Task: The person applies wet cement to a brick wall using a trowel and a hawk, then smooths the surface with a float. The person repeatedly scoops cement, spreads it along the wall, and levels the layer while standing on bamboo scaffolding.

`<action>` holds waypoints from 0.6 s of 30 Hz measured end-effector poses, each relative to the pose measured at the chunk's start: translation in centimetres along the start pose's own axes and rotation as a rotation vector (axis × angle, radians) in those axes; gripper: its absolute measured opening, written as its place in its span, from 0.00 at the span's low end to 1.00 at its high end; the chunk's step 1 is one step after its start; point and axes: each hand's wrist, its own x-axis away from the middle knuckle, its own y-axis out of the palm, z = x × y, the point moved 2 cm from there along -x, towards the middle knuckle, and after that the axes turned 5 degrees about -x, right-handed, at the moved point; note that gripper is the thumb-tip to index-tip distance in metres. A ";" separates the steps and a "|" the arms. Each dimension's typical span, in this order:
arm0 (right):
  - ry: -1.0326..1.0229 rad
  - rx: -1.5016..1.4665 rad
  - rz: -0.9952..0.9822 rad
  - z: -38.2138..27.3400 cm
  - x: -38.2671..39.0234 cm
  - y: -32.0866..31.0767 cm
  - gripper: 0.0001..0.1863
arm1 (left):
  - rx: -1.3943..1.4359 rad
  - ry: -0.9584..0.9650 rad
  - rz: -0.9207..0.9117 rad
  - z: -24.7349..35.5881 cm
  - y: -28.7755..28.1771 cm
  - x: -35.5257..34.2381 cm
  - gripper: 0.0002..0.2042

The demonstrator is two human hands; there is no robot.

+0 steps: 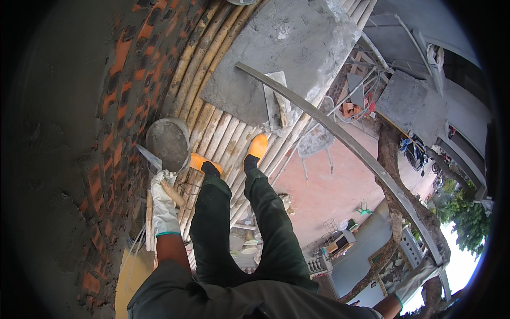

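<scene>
Both hands wear white gloves. My left hand [162, 204] grips the pale wooden handle of a trowel [147, 155] beside a round bucket of grey mortar [167, 139], near the wall at my left. My right hand [419, 277], out at the lower right, holds a long metal straightedge bar [334, 133] that reaches diagonally up over a grey, mortar-smeared board [239, 64]. A plastering float [271, 103] with a wooden handle lies on that board, partly under the line of the bar.
I stand on bamboo-pole scaffolding [223, 138] in orange shoes beside a wall [117, 170] of brick and grey render. Past the scaffold edge are a pink ground far below [313, 202], tree trunks [390, 186], metal frames [366, 80] and a small green chair [364, 208].
</scene>
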 end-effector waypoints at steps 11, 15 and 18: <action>-0.250 -0.117 0.168 -16.3 -5.0 -12.7 0.35 | 0.253 0.046 -0.254 6.2 13.0 3.3 0.07; -0.387 -0.171 0.229 -25.0 -6.4 -19.2 0.35 | 0.108 0.064 -0.171 8.4 19.4 9.0 0.07; -0.495 -0.194 0.261 -31.8 -6.9 -24.0 0.35 | 0.002 0.107 -0.156 9.6 25.2 10.8 0.05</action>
